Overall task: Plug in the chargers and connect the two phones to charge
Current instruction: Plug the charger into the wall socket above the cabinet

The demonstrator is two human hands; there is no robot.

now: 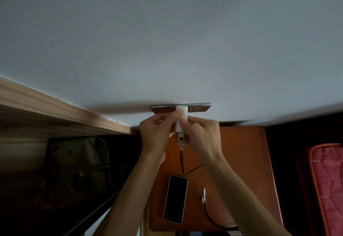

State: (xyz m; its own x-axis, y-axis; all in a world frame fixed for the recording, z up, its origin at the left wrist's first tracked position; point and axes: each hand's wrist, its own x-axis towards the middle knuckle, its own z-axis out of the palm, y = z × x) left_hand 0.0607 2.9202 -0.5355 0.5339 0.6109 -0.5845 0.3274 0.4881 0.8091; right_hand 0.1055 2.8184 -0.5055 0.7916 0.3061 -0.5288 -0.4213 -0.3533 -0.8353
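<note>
Charger goes to the wall: my left hand (157, 133) and right hand (202, 135) both pinch the white charger (181, 118) by its sides at the wall socket (200, 108). It's a small block of smooth, hard plastic, prob. light; I'd hold low on the sides and push straight. Below, a dark phone (175, 198) lies flat on the orange table (241, 161), w/ a loose cable (206, 215) just beside it.

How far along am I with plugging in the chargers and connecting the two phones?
Nothing looks finished yet. In hand: the left hand and right hand grip the white charger at the wall socket plate; I cannot tell if it is fully seated. Left: the phone on the table has no cable in it, and a loose cable plug lies beside it. No second phone or charger is in view.
</note>
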